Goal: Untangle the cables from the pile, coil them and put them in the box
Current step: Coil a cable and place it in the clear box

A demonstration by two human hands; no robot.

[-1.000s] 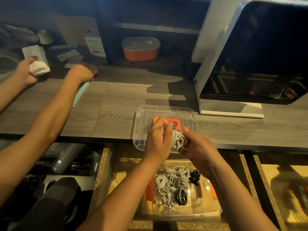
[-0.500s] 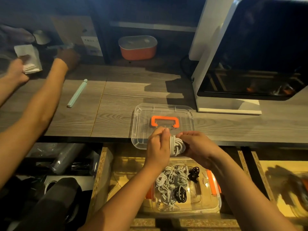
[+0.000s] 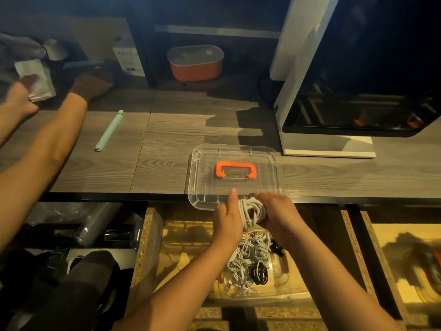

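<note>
Gripping a wound white cable (image 3: pixel 253 212) in both hands, in the air over the front edge of the desk (image 3: pixel 167 139) and just above the clear box (image 3: pixel 284 295) sitting in the open drawer (image 3: pixel 149 247). Curling the left hand (image 3: pixel 228 218) round one side of the bundle, thumb sticking up; clasping the other side in the right hand (image 3: pixel 279 217), fingers bent over the loops. Judging by the tight loops, finishing the coiling of this cable and nearing the drop into the box, but not yet letting go. Already lying in the box: several white coils (image 3: pixel 245 259) and a black coil (image 3: pixel 259 274), some wound neatly, others trailing loose ends and possibly needing a tidy. Resting on the desk just beyond the hands: the clear lid (image 3: pixel 198 168) with its orange handle (image 3: pixel 236 170), off the box. Showing no separate tangled pile anywhere, so leaving the count of cables yet to be handled impossible to judge. Hiding the held cable's plug ends and any fastening behind the fingers. Fading into shadow and blur: the neighbouring drawer at far right and the clutter under the desk at left. Reaching in from the left edge, cut off above the forearms: another person's arms (image 3: pixel 47 144), well apart from the cables.
</note>
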